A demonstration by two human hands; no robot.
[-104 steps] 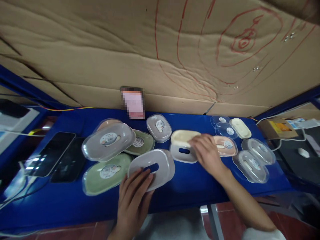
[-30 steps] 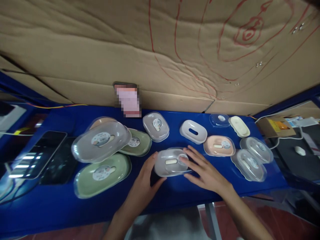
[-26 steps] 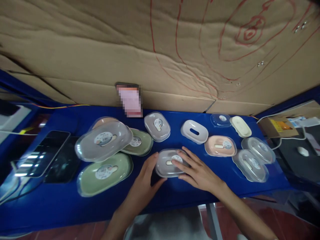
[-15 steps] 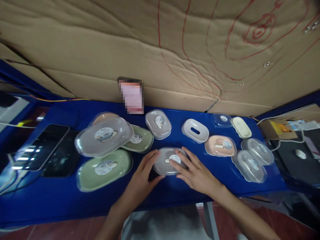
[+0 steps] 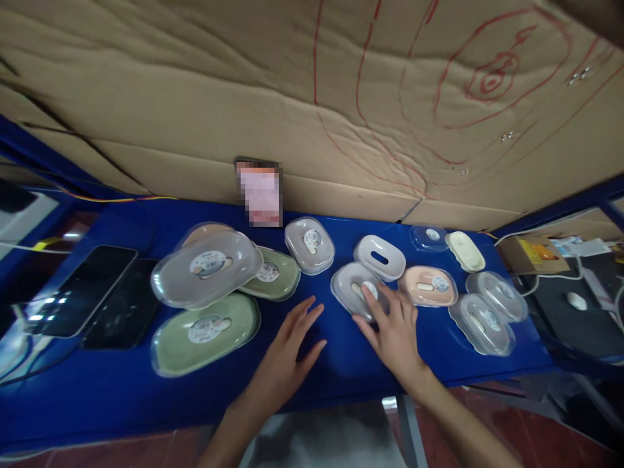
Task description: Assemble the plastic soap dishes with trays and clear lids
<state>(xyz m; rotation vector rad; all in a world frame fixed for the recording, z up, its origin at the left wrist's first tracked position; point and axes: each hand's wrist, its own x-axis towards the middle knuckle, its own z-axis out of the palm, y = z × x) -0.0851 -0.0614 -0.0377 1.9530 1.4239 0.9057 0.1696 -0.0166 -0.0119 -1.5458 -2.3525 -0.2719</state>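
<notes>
A grey soap dish (image 5: 348,289) with a clear lid and a round label lies on the blue table (image 5: 331,374). My right hand (image 5: 397,325) is on its right side, thumb at the near edge and fingers over the lid. My left hand (image 5: 297,341) hovers over the table to the left, fingers apart and holding nothing. Just behind the held dish sits a white slotted dish (image 5: 390,250) with no lid. A lidded pink soap dish (image 5: 426,286) stands beside my right hand. Another lidded grey dish (image 5: 305,250) stands farther back.
On the left are a large lidded grey dish (image 5: 175,276) and green dishes (image 5: 170,344). Clear-lidded dishes (image 5: 494,335), a cream piece (image 5: 465,252) and a clear lid (image 5: 419,237) lie right. A phone (image 5: 258,195) leans against the cardboard wall (image 5: 195,104); dark tablets (image 5: 82,286) lie far left.
The grey soap dish has moved to the right and away from me with my right hand, and is turned. My left hand has let go of it.
</notes>
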